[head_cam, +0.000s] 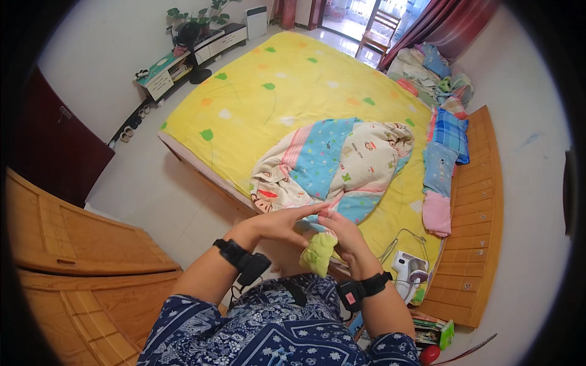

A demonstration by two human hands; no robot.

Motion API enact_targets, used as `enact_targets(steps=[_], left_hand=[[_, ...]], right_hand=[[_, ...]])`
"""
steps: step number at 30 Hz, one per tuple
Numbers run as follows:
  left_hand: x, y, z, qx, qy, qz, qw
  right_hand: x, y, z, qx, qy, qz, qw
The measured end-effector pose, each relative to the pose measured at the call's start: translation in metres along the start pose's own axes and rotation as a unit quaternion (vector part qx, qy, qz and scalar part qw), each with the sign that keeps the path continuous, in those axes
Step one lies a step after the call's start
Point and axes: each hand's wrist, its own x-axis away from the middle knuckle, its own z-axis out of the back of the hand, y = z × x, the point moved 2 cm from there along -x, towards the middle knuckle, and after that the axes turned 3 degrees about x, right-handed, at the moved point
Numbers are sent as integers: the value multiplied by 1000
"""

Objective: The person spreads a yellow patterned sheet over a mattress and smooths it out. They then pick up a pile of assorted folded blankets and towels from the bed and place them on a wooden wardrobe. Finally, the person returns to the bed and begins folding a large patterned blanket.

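Observation:
My right hand (344, 238) is curled around a gathered end of fabric, from which a yellow-green cloth piece (317, 256) hangs below the fingers. Facing it, my left hand (286, 224) has its fingers stretched towards the right fingertips and its thumb apart, close to the green cloth. A bit of light blue fabric shows between the hands. Just beyond them a quilt (329, 160), cream with cartoon prints, blue panels and pink stripes, lies bunched on the bed. Under it spreads a yellow bed sheet (256, 105) with leaf prints.
A white handheld vacuum cleaner (409, 274) with a cord rests at the bed's near right corner. Pillows (448, 132) and folded bedding line the wooden headboard (471, 219). Wooden cabinet doors (91, 256) stand left; a black fan (198, 68) and low cabinet (160, 75) lie beyond the bed.

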Motion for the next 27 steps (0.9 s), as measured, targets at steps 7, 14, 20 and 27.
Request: enact_targets(steps=[7, 14, 20, 27], left_hand=[[-34, -23, -3, -55, 70, 74, 993], [-50, -34, 22, 167, 322, 181, 914], [-47, -20, 26, 109, 278, 173, 939], [-43, 21, 26, 128, 410, 156, 889]], right_hand=[[-16, -23, 3, -97, -6, 32, 995], [-16, -18, 44, 154, -76, 86, 981], [-19, -46, 43, 139, -98, 63, 983], [-33, -68, 44, 395, -138, 137, 898]])
